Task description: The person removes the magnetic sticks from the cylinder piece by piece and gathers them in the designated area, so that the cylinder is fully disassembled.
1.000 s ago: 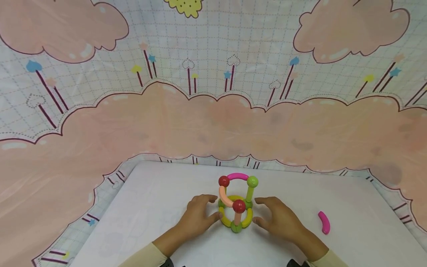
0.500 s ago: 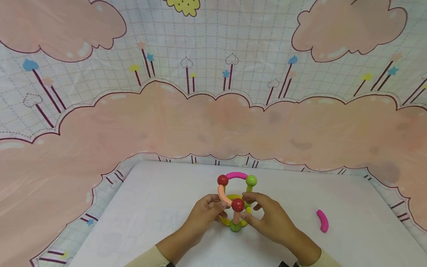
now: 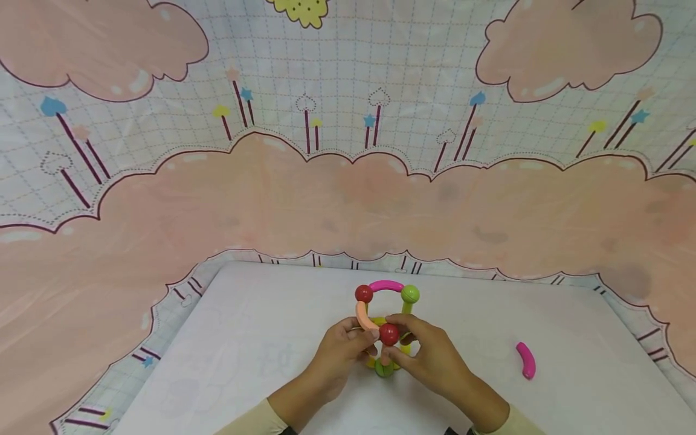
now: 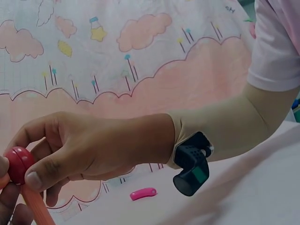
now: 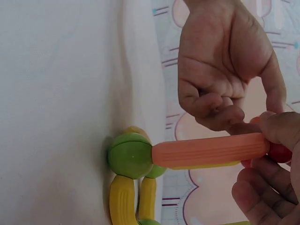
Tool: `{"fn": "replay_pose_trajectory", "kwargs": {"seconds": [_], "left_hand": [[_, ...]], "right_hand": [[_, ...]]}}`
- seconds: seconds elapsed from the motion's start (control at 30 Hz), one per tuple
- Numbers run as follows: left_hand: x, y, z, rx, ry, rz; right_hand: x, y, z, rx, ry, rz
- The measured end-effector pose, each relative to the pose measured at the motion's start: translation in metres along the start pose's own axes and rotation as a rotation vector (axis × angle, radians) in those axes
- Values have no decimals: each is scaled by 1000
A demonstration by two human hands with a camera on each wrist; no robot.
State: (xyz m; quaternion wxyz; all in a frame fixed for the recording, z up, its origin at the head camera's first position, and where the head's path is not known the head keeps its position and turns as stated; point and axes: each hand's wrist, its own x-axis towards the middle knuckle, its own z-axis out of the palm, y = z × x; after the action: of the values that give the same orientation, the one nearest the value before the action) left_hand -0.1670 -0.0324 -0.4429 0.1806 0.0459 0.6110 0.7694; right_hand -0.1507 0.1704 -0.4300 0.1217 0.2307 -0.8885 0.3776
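A frame of toy magnetic sticks and balls stands on the table, with green balls and curved yellow sticks point(image 5: 123, 199) at its base. My left hand point(image 3: 341, 356) pinches the curved peach stick point(image 3: 363, 317) where it meets the front red ball point(image 3: 388, 334). My right hand point(image 3: 435, 353) holds that red ball by its right side, thumb low against the top of the straight peach stick point(image 5: 211, 150). This stick rises from a green ball point(image 5: 131, 155). Behind, a pink curved stick point(image 3: 386, 285) joins another red ball point(image 3: 364, 294) and a light green ball point(image 3: 410, 294).
A loose pink curved stick point(image 3: 525, 360) lies on the white table point(image 3: 234, 338) to the right of the frame. A patterned cloth point(image 3: 348, 205) with clouds hangs behind the table.
Both hands have come inward from beside the frame to the front red ball and its sticks. The frame and the loose pink stick stay in place.
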Motion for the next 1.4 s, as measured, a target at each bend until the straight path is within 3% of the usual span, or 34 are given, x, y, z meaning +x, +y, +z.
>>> {"fn": "replay_pose_trajectory", "kwargs": {"seconds": [0.27,0.63,0.8,1.0,1.4], "left_hand": [[1,0,5,-40,18,3],[1,5,7,0,84,-2],[1,4,6,32,68,-13],[3,0,0,85,35,22],[4,-4,-14,249,78,71]], "right_hand": [[-1,1,3,27,40,12],[-1,4,3,45,53,-26],[-1,4,3,48,58,-29],[-1,3,3,51,58,-18],[-1,3,3,47,40,34]]}}
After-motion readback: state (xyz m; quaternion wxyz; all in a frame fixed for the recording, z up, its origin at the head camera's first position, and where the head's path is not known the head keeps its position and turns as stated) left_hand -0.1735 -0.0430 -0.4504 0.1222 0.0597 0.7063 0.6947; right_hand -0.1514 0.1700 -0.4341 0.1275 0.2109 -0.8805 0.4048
